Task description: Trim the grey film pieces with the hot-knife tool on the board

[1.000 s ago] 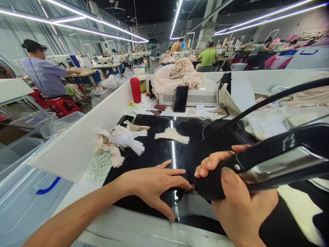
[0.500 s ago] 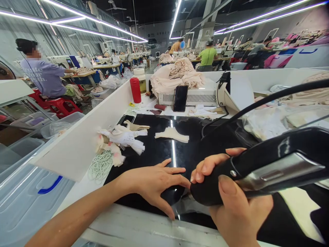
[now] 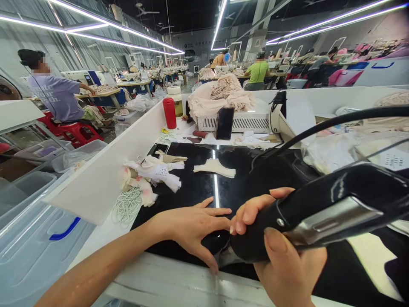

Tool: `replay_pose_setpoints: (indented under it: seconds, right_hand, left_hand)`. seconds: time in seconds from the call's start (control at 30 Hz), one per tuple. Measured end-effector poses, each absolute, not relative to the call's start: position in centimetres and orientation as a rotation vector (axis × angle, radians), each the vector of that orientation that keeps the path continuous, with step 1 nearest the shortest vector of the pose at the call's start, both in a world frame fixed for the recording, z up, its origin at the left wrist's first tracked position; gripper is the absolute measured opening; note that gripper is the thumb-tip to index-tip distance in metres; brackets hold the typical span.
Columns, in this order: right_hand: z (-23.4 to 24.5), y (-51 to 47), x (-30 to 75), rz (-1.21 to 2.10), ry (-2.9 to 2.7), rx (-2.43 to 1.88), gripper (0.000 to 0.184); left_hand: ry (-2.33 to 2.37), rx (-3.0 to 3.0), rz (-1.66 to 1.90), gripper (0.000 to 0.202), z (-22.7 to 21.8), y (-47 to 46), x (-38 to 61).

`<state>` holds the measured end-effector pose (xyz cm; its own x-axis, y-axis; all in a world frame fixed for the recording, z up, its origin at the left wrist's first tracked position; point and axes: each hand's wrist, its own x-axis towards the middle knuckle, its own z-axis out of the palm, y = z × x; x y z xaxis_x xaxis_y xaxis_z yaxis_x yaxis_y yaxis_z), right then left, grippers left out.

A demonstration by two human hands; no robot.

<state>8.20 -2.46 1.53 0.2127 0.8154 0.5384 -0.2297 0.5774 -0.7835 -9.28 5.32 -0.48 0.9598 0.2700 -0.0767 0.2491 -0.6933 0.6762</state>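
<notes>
My right hand (image 3: 287,264) is closed around a black corded hand tool (image 3: 322,209) with a silver panel along its side; I cannot make out its exact kind. The tool's narrow, shiny end points left and down, close to the table's front edge. My left hand (image 3: 194,228) lies with its fingers spread on the glossy black surface (image 3: 188,189). Its thumb is near the tool's tip, and its fingertips almost meet my right fingers. Beyond my hands lies a small cream cut piece (image 3: 214,168). A larger pale piece (image 3: 372,260) rests at lower right, partly behind the tool.
Fabric scraps (image 3: 159,170) and tangled pale green cord (image 3: 127,204) lie at left by a white side panel (image 3: 99,187). A phone (image 3: 225,123) leans on a vented white box (image 3: 251,123) topped with beige fabric (image 3: 220,94). The tool's cable (image 3: 338,119) arches across the right.
My right hand has moved the tool slightly left and down, closer to my left thumb. My left hand stays spread in nearly the same place.
</notes>
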Motion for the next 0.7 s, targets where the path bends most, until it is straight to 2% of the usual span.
replay_pose_setpoints:
  seconds: [0.1,0.27,0.37,0.43,0.6,0.7]
  right_hand:
    - [2.2,-2.1,9.3,0.769,-1.095,-0.649,0.036]
    - [3.6,-1.1,11.5,0.631,-0.961,-0.756,0.045]
    - [3.8,-0.8,12.4,0.595,-0.910,-0.780,0.047]
    - [3.6,-0.8,12.7,0.595,-0.898,-0.790,0.045]
    - [2.9,-1.0,12.7,0.608,-0.927,-0.771,0.041]
    - [2.8,-0.7,11.9,0.641,-0.940,-0.749,0.041]
  left_hand:
    - [0.386,2.362,0.056,0.076,-0.2,5.2,-9.4]
    - [0.445,2.490,0.107,0.034,-0.1,6.2,-10.5]
    - [0.483,2.595,0.166,0.015,-0.3,7.2,-11.4]
    - [0.572,2.679,0.225,0.015,-0.4,7.7,-11.8]
    - [0.823,2.803,0.543,0.036,-0.3,7.2,-11.2]
    - [0.734,2.638,0.664,0.023,-0.3,5.9,-10.1]
